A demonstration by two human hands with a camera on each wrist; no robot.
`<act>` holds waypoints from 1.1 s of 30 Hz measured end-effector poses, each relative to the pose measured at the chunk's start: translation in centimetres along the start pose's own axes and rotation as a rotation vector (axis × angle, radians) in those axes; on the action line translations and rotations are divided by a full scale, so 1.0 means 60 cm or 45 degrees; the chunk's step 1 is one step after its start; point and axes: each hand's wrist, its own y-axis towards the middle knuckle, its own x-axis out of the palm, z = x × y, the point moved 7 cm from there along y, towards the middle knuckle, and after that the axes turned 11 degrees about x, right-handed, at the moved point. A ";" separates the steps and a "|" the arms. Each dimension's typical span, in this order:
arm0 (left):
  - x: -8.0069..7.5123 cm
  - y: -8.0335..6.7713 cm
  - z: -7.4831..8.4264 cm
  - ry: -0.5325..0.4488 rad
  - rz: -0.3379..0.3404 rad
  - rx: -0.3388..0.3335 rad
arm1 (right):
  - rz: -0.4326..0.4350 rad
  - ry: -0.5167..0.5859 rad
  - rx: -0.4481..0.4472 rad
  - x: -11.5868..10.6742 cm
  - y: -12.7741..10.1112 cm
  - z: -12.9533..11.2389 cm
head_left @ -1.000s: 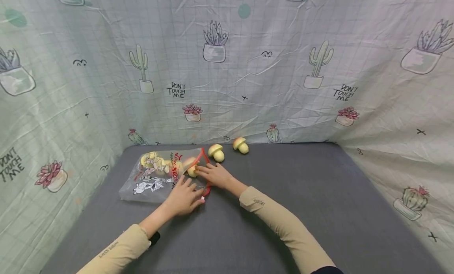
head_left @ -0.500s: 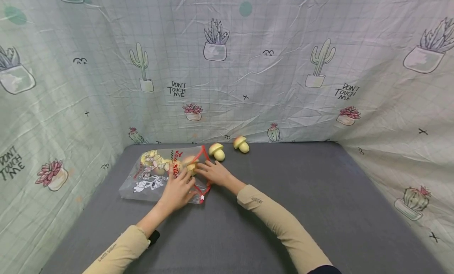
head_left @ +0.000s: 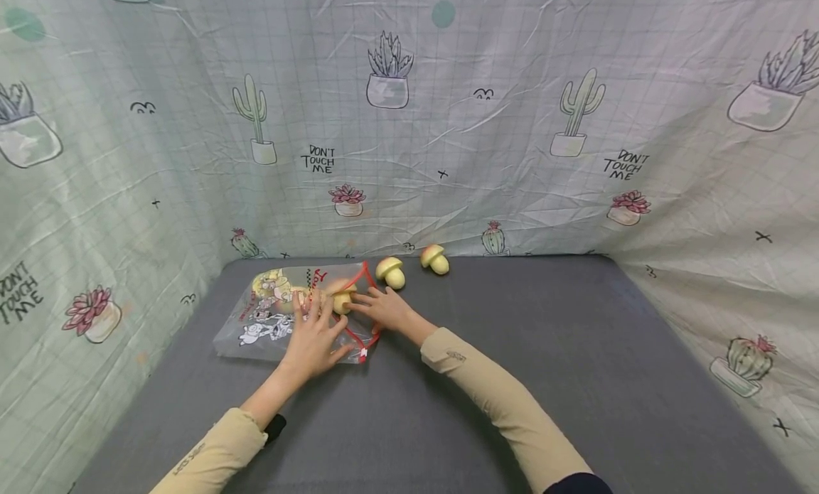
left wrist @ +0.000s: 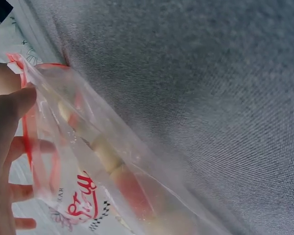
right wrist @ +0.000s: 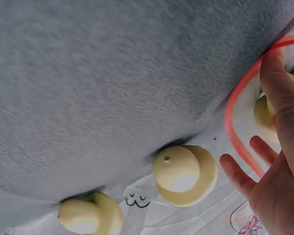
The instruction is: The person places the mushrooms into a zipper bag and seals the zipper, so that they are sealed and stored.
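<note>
A clear zip bag [head_left: 230,343] with a red edge and printed cartoon figures lies on the table, several mushroom-shaped pieces [head_left: 297,300] showing through its plastic. At its mouth is a yellow mushroom [head_left: 342,303] with a pinkish cap. My left hand [head_left: 312,343] rests on the bag's upper layer with fingers spread; in the left wrist view its thumb [left wrist: 24,102] touches the red edge. The straight fingers of my right hand [head_left: 389,310] touch the mushroom at the mouth. In the right wrist view, the right thumb [right wrist: 277,81] partly covers that mushroom.
Two loose mushrooms, a nearer one [head_left: 391,273] and a farther one [head_left: 435,259], lie on the grey table [head_left: 544,352] just right of the bag, close to the back curtain [head_left: 448,146]. Patterned cloth also hangs along both sides.
My left hand has slid left and farther onto the bag, uncovering its zip slider. The mushroom at the mouth has shifted slightly left with my right fingers. Both loose mushrooms stay put.
</note>
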 end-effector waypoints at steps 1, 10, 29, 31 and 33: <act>0.000 -0.001 0.000 0.002 -0.012 -0.004 | -0.005 0.004 -0.001 -0.004 0.000 -0.001; 0.001 -0.006 -0.001 0.008 -0.028 0.001 | -0.122 -0.123 0.034 -0.034 -0.004 -0.007; 0.002 -0.011 0.001 -0.036 0.068 0.039 | -0.055 0.071 0.037 -0.021 -0.020 0.006; 0.003 -0.011 0.001 -0.044 0.071 0.033 | -0.041 0.110 0.026 -0.020 -0.024 0.006; 0.004 -0.012 0.002 -0.049 0.077 0.029 | -0.024 0.144 0.021 -0.020 -0.028 0.008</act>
